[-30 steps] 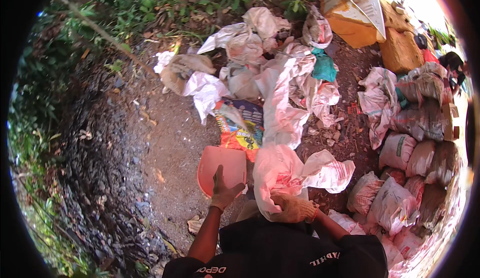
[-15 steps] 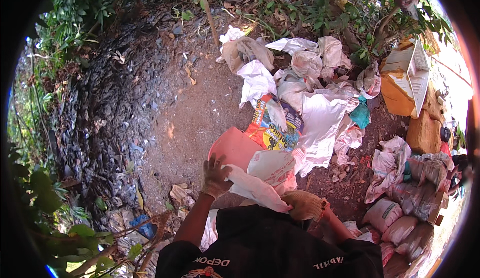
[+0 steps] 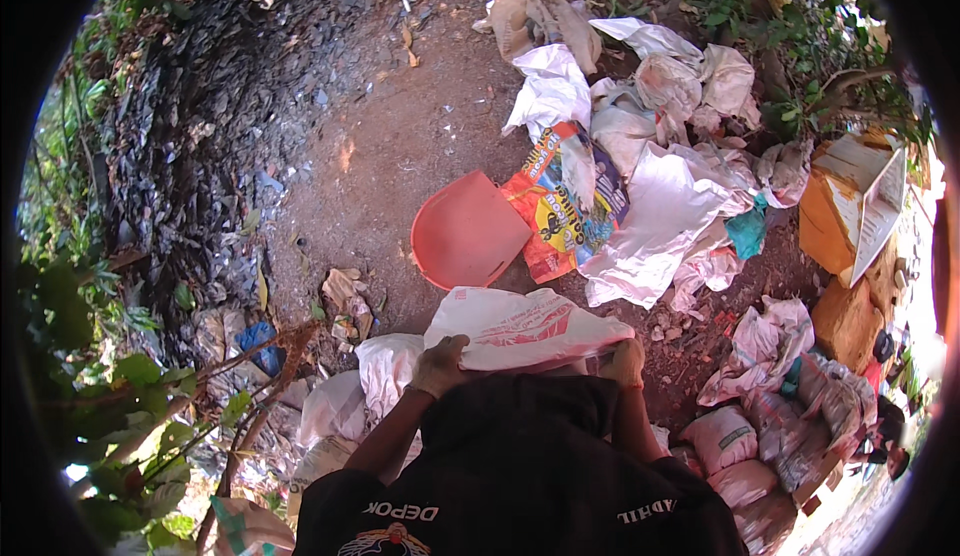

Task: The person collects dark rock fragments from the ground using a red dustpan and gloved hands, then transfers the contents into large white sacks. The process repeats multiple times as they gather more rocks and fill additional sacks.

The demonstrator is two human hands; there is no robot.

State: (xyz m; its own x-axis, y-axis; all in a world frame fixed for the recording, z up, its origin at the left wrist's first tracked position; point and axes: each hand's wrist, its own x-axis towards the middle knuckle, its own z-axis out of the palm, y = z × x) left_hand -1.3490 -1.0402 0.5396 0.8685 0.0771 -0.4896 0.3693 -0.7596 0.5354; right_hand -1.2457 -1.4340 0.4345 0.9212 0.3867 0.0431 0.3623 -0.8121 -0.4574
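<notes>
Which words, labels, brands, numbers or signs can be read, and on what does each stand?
White sack: red print, too blurred to read.
Colourful bag: large lettering, partly readable, not copied here.
Black shirt: white lettering, readable, not copied here.
Piled sacks: any print too small to read.

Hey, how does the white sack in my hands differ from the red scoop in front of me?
Colour: the white sack is pale with red print, while the red scoop looks plain orange-red.
Form: the sack is limp and creased; the scoop looks stiff, with one rounded end.
Place: the sack is held between your left hand and right hand; the scoop lies on the ground, untouched.
Both show some red.
</notes>
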